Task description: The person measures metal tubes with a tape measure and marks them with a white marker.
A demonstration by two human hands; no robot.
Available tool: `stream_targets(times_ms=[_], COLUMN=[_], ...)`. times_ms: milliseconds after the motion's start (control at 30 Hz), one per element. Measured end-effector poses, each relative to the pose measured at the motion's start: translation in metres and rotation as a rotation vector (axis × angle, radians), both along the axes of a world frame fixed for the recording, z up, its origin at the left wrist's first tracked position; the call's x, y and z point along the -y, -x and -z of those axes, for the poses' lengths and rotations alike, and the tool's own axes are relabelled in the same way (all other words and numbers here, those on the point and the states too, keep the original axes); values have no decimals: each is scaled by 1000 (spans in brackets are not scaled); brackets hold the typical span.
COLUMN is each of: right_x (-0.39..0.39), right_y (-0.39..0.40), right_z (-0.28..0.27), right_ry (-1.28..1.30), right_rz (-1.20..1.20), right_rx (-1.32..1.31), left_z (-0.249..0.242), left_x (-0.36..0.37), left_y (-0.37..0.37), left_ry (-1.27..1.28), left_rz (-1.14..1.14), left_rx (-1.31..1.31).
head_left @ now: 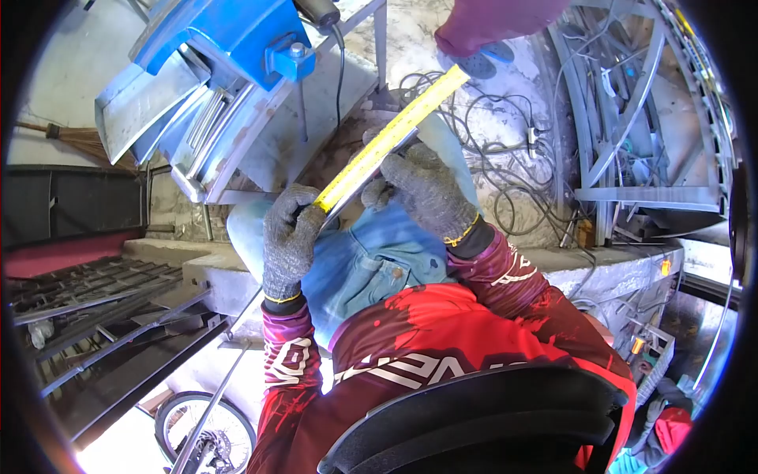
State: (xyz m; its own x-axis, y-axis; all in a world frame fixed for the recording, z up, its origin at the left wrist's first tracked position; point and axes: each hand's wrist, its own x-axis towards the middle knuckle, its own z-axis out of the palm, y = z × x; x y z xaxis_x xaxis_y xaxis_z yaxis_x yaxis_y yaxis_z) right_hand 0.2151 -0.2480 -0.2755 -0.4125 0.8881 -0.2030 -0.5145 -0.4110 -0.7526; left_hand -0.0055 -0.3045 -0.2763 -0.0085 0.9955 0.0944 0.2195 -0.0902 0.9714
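Note:
A yellow measuring tape point(395, 136) with printed marks lies diagonally across the middle, over a thin metal bar point(341, 207). My left hand point(290, 241), in a grey knitted glove, is closed with thumb and fingers at the tape's lower end, touching the bar too. My right hand point(426, 188), gloved the same way, is closed around the bar beside the tape's middle. Its fingertips are partly hidden. Past my right hand, the tape reaches up toward another person's shoe point(478, 65). My jeans point(379, 261) are beneath both hands.
A blue vise-like machine point(237, 39) stands upper left with metal pieces point(197, 126) beside it. Black cables point(505, 158) lie coiled on the floor. Metal frames point(655, 193) stand at right. A steel rack point(103, 308) and a wheel point(205, 430) are lower left.

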Motion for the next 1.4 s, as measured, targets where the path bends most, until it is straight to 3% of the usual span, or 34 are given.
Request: stream_targets(times_ms=[100,467,833,867,1067,1133,1300,1400], right_x=[4,8,11,10,11,9,7,2], right_y=[8,19,22,19,20,11,7,2], right_z=[3,0,-5,-9,30,44,42,43], right_ry=[-21,-106,24,-61,26,27,-21,-73], right_rz=[12,-13,37,13,98,-3,11,-92], right_rx=[22,247,272,382,152,71,-116,-121], left_z=[4,1,-9,-3,-1,-4,-12,-45], left_x=[3,-8,0,1,-7,-6,-3,0], left_y=[1,-18,-23,-20,-17,-20,-22,-29], left_ry=[17,-6,84,101,179,158,48,117], left_rz=[-15,-26,-8,6,139,158,190,158], left_rx=[90,-20,66,72,-47,-120,-254,-347])
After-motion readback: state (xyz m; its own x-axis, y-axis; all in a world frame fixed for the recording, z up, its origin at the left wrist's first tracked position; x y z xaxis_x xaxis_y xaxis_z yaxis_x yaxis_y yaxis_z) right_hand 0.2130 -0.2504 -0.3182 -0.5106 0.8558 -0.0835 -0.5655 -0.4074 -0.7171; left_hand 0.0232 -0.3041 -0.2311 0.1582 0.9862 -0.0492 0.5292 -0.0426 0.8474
